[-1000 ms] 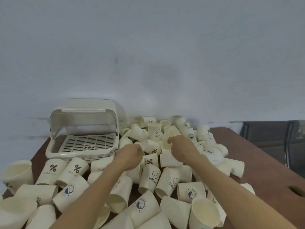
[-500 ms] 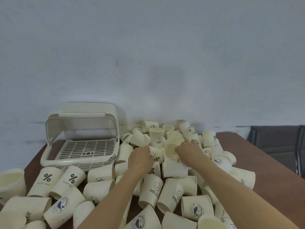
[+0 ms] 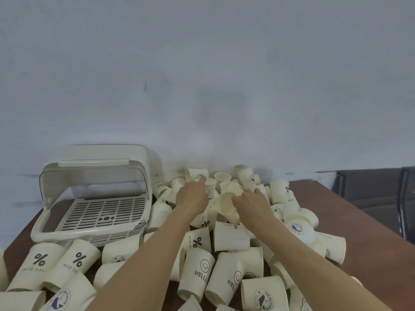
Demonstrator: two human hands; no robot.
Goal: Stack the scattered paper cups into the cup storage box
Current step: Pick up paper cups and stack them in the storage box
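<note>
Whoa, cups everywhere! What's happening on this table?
A person is sorting a heap of paper cups scattered over a brown table. Both arms reach into the pile: the left hand rests on an upright smiley cup, and the right hand touches a tipped plain cup. The cup storage box stands open at the left, with no cups visible inside.

At the lower left of the frame, two paper cups (image 3: pixel 38 264) (image 3: pixel 75 263) read "%" above "NICE DAY". At lower centre, one cup (image 3: pixel 201 269) carries a smiley and "HELLO". At the bottom right, a cup's (image 3: pixel 261 298) round badge reads "Fell Be Funny", partly blurred.
</note>
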